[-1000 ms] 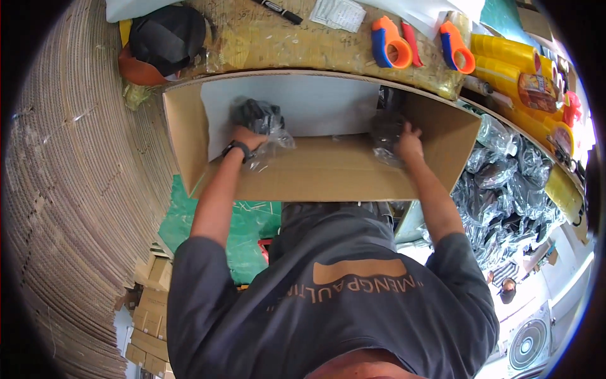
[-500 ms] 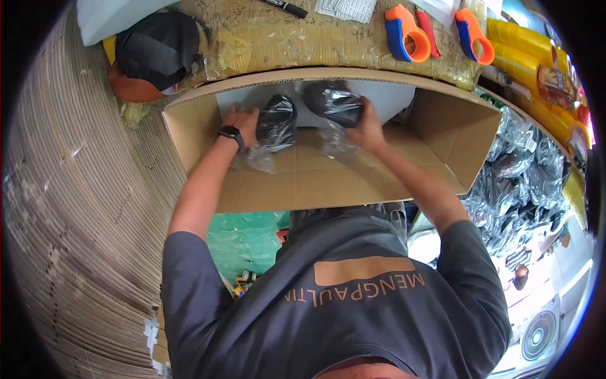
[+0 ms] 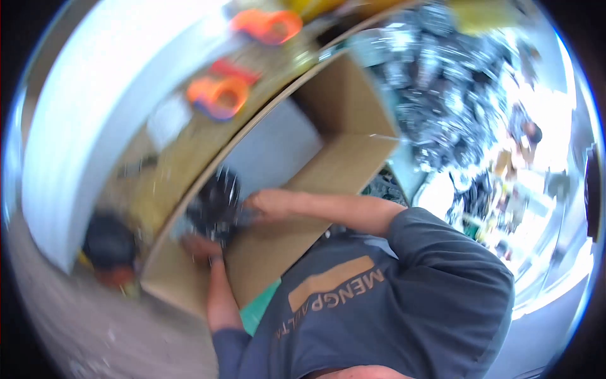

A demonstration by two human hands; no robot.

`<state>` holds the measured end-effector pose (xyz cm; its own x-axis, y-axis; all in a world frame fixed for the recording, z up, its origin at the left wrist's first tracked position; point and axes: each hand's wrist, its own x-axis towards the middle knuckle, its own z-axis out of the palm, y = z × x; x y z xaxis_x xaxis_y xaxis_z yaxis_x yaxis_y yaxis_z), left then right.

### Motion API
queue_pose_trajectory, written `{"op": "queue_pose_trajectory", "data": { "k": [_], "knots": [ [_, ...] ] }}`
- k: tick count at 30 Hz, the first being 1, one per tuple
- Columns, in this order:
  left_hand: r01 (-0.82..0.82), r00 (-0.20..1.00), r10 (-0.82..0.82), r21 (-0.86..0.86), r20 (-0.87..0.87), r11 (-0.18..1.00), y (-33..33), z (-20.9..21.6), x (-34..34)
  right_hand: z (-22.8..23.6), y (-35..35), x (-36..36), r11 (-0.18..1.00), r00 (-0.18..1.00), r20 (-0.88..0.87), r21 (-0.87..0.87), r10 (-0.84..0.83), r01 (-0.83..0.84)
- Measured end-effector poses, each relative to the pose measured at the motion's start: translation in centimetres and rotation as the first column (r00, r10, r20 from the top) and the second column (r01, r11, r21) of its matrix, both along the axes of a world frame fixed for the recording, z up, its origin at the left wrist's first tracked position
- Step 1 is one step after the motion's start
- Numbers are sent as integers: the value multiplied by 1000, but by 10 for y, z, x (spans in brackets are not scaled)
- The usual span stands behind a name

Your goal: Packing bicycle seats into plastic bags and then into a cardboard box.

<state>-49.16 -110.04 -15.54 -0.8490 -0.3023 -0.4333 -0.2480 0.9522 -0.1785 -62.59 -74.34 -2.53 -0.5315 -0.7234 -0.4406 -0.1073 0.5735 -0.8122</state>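
A deep cardboard box (image 3: pixel 353 158) stands tilted across the view, with both hands inside its left half. Black rounded objects in clear plastic bags (image 3: pixel 218 192) lie bunched there against the far side; their exact kind I cannot make out. My left hand (image 3: pixel 199 246) is at the near-left edge of the bunch, its fingers blurred and partly behind plastic. My right hand (image 3: pixel 273 204) is at the bunch's right side, its fingers curled closed at the clear plastic. A pale sheet (image 3: pixel 278 148) lines the box's far wall.
Beyond the box, a tape-covered surface holds orange-and-blue tape dispensers (image 3: pixel 219 96), a marker (image 3: pixel 137 167) and a dark rounded object (image 3: pixel 110 243). White sheeting (image 3: pixel 82 126) bulges at the left. A large heap of plastic-wrapped black items (image 3: pixel 442 88) lies at the right.
My view has swung to the right, so the box now slants. The right hand has left the top of the right-hand object; both hands are now closer together around the bunch.
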Motion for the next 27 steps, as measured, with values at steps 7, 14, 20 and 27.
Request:
{"op": "queue_pose_trajectory", "data": {
  "k": [7, 14, 20, 27],
  "knots": [
    [73, 961, 88, 544, -264, 836, 152, 193, -93, 189, 428, -89, -7, -262, -801, -307, -538, 952],
    [351, 916, 57, 862, -397, 366, 454, 357, -186, 118, 573, -129, -108, 53, -912, 106, -407, 988],
    [561, 824, -95, 781, -559, 273, 671, 398, -221, 153, 623, -95, 59, -160, -916, -195, -367, 979],
    [876, 481, -522, 368, -704, 312, 785, 435, -251, 333, 696, -23, 250, 242, -64, -305, -968, 919]
  ]
}}
